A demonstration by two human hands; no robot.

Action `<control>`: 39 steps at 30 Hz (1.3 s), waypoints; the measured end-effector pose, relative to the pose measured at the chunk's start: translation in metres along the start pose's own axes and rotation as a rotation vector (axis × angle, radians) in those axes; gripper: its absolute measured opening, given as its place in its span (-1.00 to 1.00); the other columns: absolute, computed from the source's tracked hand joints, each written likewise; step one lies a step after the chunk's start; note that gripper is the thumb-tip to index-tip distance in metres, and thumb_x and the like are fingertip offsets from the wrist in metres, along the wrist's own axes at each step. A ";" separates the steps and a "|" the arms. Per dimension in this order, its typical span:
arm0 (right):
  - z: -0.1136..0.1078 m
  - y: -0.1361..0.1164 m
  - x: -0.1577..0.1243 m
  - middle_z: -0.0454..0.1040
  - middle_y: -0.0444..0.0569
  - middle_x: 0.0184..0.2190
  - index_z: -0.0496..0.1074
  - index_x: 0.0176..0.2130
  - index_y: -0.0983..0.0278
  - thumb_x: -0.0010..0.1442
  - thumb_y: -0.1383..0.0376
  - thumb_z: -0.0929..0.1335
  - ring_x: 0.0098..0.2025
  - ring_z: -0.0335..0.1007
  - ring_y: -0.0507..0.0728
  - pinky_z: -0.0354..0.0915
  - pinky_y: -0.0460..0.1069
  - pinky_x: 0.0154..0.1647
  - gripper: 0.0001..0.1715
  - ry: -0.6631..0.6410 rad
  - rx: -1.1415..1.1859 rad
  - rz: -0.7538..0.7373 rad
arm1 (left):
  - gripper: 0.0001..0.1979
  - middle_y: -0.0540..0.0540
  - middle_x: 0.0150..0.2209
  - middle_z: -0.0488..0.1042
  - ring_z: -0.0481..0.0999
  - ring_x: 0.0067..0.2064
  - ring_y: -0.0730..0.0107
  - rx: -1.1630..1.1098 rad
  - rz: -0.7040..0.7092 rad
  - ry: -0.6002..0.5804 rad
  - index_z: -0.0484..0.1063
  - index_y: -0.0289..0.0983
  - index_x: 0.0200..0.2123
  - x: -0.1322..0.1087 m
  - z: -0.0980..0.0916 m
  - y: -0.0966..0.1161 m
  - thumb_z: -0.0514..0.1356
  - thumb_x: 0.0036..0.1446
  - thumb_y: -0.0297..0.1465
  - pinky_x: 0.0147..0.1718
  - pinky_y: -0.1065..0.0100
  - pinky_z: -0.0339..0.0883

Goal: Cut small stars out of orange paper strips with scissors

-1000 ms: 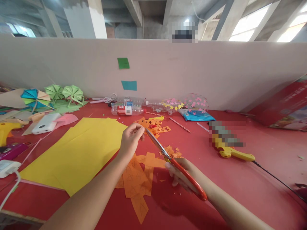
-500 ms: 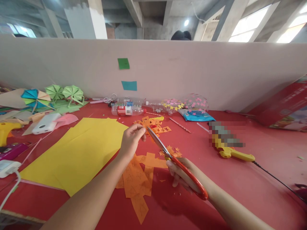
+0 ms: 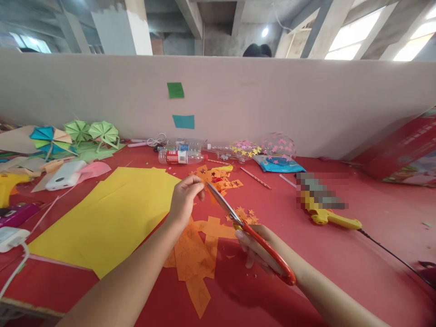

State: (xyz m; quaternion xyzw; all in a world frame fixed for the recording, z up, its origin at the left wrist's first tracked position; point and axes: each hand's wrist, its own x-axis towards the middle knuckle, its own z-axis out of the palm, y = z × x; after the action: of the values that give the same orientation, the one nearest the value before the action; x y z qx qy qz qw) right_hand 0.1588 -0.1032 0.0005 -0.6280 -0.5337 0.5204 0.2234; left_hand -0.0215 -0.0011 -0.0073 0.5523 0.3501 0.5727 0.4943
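My right hand (image 3: 255, 247) grips orange-handled scissors (image 3: 245, 229), their blades pointing up and left over the red table (image 3: 340, 254). My left hand (image 3: 185, 197) is raised in a pinch at the blade tips, holding a small orange paper piece that is mostly hidden by the fingers. Below both hands lie orange paper offcuts (image 3: 195, 254). A little heap of cut orange stars (image 3: 247, 214) sits just right of the blades. More orange scrap with star-shaped holes (image 3: 221, 177) lies beyond my left hand.
Yellow paper sheets (image 3: 109, 218) cover the table's left. A yellow glue gun (image 3: 335, 220) with a black cord lies at right. A plastic bottle (image 3: 180, 157), star-filled clear balls (image 3: 279, 145), folded paper fans (image 3: 78, 134) and a white power bank (image 3: 64, 176) line the back, under a grey partition (image 3: 238, 100).
The scissor blades have shifted slightly and my left hand's pinch has turned a little at the tips. Nothing else has moved.
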 end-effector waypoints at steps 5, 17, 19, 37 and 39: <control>0.000 -0.001 0.000 0.31 -0.21 -0.74 0.15 -0.55 0.24 0.08 -0.12 0.31 -0.84 -0.02 -0.14 -0.08 -0.20 -0.85 -0.46 -0.005 -0.015 0.002 | -0.84 0.08 -0.67 0.29 0.27 -0.57 0.51 -0.035 -0.015 0.004 0.32 -0.25 -0.61 0.000 -0.001 0.001 0.14 -0.01 -0.42 -0.51 0.41 0.15; 0.000 -0.002 -0.002 0.27 -0.24 -0.70 0.17 -0.53 0.24 0.05 -0.10 0.32 -0.82 0.00 -0.13 -0.07 -0.19 -0.86 -0.50 -0.028 -0.031 -0.010 | -0.85 0.07 -0.67 0.29 0.28 -0.58 0.49 -0.015 -0.023 0.027 0.34 -0.25 -0.60 0.002 -0.001 0.001 0.16 -0.02 -0.39 -0.53 0.41 0.16; 0.000 -0.002 -0.002 0.26 -0.24 -0.70 0.16 -0.53 0.24 0.05 -0.10 0.33 -0.82 0.01 -0.13 -0.08 -0.19 -0.86 -0.50 -0.030 -0.030 -0.016 | -0.85 0.07 -0.67 0.29 0.28 -0.58 0.49 -0.012 -0.021 0.028 0.34 -0.24 -0.60 0.002 -0.002 0.001 0.16 -0.02 -0.39 -0.53 0.41 0.16; 0.001 0.011 0.001 0.27 -0.23 -0.73 0.20 -0.52 0.25 0.02 -0.26 0.29 -0.76 0.06 -0.10 0.05 -0.18 -0.75 -0.36 -0.037 0.089 -0.103 | -0.81 0.06 -0.65 0.29 0.29 -0.54 0.46 0.112 0.095 -0.076 0.34 -0.23 -0.60 -0.005 0.002 0.007 0.13 0.05 -0.38 -0.45 0.37 0.19; 0.003 0.011 0.001 0.25 -0.25 -0.75 0.19 -0.51 0.24 0.03 -0.27 0.28 -0.77 0.04 -0.11 0.13 -0.16 -0.70 -0.36 -0.048 0.111 -0.117 | -0.80 0.06 -0.63 0.27 0.28 -0.53 0.44 0.131 0.102 -0.080 0.34 -0.22 -0.59 -0.006 0.004 0.007 0.13 0.06 -0.38 -0.43 0.36 0.18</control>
State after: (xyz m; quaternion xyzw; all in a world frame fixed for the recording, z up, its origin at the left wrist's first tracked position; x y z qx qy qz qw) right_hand 0.1612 -0.1062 -0.0103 -0.5697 -0.5452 0.5502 0.2749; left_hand -0.0197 -0.0093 -0.0017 0.6232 0.3381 0.5504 0.4408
